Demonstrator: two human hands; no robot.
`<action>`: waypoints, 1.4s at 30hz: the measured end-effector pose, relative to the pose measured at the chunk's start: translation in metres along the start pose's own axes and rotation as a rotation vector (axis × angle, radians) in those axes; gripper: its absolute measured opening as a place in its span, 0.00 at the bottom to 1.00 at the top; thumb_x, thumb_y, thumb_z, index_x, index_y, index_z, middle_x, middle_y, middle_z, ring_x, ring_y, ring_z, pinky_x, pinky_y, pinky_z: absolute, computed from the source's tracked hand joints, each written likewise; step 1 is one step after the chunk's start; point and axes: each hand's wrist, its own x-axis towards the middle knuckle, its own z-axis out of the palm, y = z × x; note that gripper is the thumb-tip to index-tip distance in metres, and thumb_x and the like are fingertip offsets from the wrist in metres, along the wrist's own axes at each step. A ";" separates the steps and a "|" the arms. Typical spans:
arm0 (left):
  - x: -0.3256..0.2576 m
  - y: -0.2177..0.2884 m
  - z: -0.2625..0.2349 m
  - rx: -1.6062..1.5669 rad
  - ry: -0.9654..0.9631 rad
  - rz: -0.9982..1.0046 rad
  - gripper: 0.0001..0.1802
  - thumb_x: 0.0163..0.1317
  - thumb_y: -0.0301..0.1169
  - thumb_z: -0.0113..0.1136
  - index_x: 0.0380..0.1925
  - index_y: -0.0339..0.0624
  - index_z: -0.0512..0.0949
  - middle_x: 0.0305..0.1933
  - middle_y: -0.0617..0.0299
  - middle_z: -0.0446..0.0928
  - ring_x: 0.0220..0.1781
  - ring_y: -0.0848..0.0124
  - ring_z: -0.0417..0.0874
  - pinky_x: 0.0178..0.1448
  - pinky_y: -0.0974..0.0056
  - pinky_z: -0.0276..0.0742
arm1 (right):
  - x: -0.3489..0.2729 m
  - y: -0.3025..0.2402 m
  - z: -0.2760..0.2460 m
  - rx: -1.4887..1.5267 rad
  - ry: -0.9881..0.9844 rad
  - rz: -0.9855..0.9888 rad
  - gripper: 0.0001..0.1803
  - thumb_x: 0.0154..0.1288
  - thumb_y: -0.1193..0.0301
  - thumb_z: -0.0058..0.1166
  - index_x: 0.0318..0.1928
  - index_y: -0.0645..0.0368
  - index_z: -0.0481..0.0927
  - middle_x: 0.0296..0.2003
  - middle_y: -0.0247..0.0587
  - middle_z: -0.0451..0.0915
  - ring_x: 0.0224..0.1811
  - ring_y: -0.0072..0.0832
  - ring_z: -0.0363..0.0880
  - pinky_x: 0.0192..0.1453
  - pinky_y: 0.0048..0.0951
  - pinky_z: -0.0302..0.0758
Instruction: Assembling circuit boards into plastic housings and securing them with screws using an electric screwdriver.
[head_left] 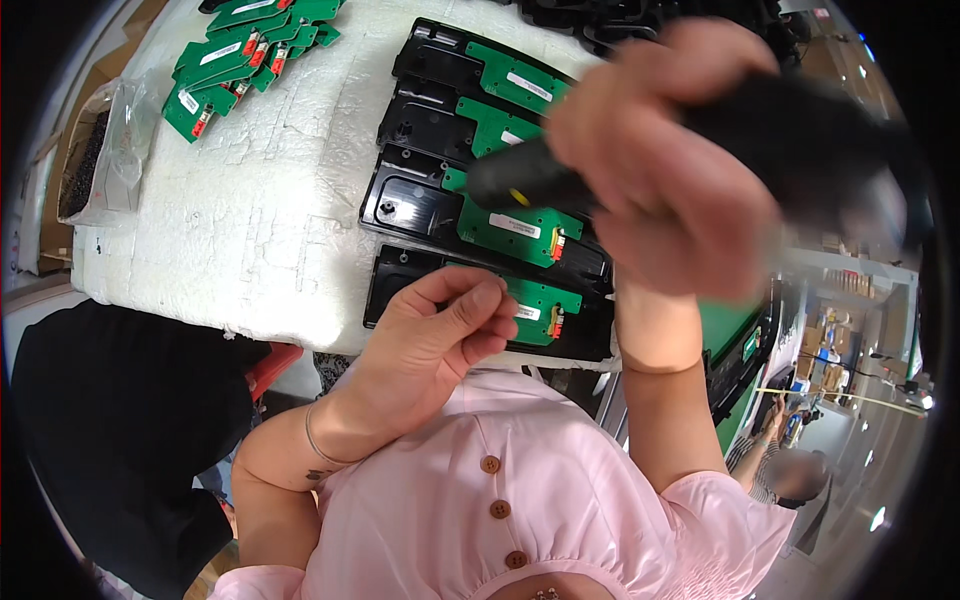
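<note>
your right hand (665, 165) is wrapped tight round a black power screwdriver (700, 140), its tip just above the third black tray (400, 195) with its green circuit board (515, 228). your left hand (440, 335) sits below it, fingers loosely curled; whether they pinch anything, i cannot tell. it rests at the nearest tray's (395, 275) edge on the white surface (270, 190). more green boards (245, 55) lie far beyond your left hand.

Bright, even light; raised right hand (665, 165) blurred; edges bend into black rim
</note>
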 end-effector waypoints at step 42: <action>-0.027 -0.022 -0.004 0.278 -0.081 -0.335 0.20 0.67 0.34 0.38 0.54 0.31 0.62 0.47 0.46 0.72 0.51 0.59 0.76 0.51 0.67 0.74 | -0.085 -0.016 0.032 -0.022 0.216 0.191 0.13 0.48 0.75 0.50 0.34 0.56 0.62 0.17 0.30 0.64 0.17 0.20 0.59 0.25 0.24 0.60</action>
